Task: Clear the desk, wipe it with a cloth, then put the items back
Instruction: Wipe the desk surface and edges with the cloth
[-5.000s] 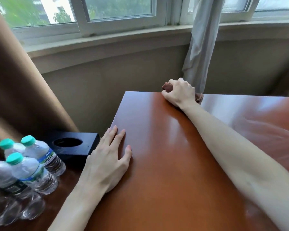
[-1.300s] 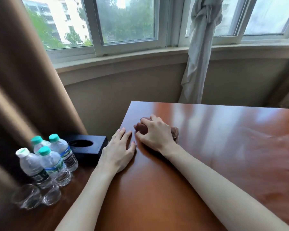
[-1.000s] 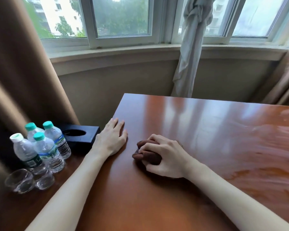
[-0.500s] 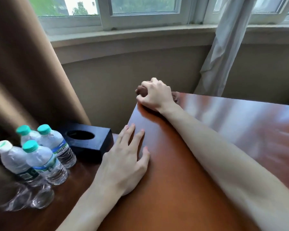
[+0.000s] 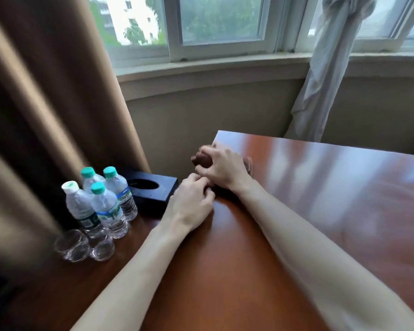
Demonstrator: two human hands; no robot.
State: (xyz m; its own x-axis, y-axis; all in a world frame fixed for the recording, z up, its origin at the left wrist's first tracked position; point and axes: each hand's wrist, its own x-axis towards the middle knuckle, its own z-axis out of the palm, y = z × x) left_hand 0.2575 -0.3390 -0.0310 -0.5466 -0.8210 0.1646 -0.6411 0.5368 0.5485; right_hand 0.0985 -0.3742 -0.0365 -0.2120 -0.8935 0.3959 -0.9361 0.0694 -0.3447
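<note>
My right hand [image 5: 222,168] is closed on a bunched brown cloth [image 5: 202,159] at the left edge of the glossy reddish-brown desk [image 5: 320,211], near its far corner. Most of the cloth is hidden under the fingers; a bit shows past them on both sides. My left hand [image 5: 191,204] rests on the desk edge just below the right hand, fingers curled and touching its wrist, holding nothing.
On a lower wooden surface [image 5: 46,295] to the left stand several water bottles [image 5: 101,201], two clear glasses [image 5: 81,244] and a black tissue box [image 5: 151,192]. A brown curtain [image 5: 46,103] hangs left, a tied white curtain [image 5: 325,68] behind the desk.
My right hand has drawn the cloth back from the far corner along the left edge toward me. The left hand's fingers have curled in and now touch the right wrist.
</note>
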